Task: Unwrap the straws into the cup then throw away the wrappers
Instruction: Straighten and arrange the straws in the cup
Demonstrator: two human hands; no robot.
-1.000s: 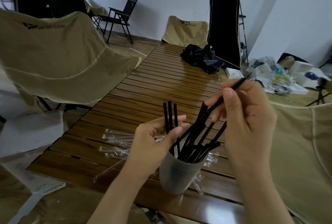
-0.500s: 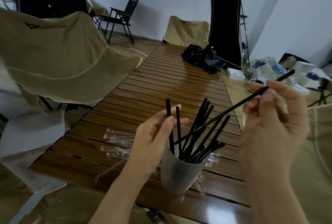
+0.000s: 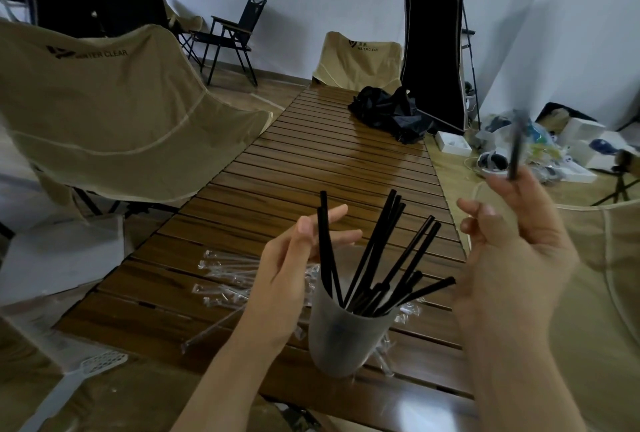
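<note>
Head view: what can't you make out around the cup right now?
- Straw in right hand: motion-blurred, grip unclear.
- Cup bottom: frosted wall hides straw ends.
- Wrappers: partly behind left hand and cup; count unclear.
- Bin: none in view.

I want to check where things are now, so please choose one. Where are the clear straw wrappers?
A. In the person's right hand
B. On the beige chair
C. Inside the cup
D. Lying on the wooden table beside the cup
D: the clear wrappers lie loose on the slatted table to the left of the cup, which holds only black straws.
</note>
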